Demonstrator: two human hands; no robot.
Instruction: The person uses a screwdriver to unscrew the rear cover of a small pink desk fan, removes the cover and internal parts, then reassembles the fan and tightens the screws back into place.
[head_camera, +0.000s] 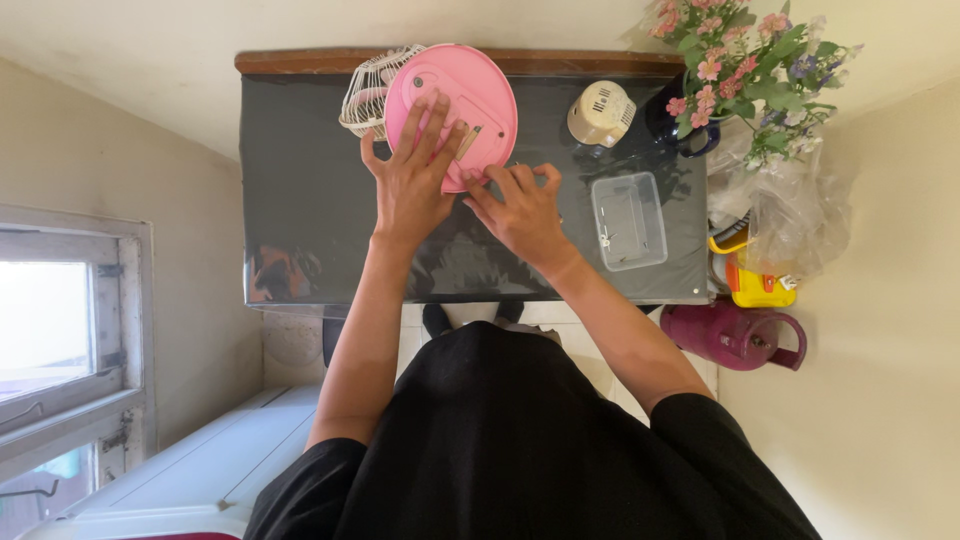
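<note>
Two hands on one pink disc

Both hands work near the middle of a dark, glossy surface (300, 200), with bare room to the left as far as its left edge. The right hand (525, 212) sits nearer the person, fingers (500, 180) curled at the lower rim of the pink round fan cover (455, 105); whether they pinch something small there cannot be told. The left hand (412, 175) lies flat and spread on the cover, pressing it down, gripping nothing.

To the right lies one clear plastic box (628, 220) (close to the right edge). Farther back, one white wire fan grille (368, 95) peeks from behind the cover at the far edge, one cream fan motor (601, 113) stands apart, and one flower bunch (750, 70) fills the far right corner.
</note>
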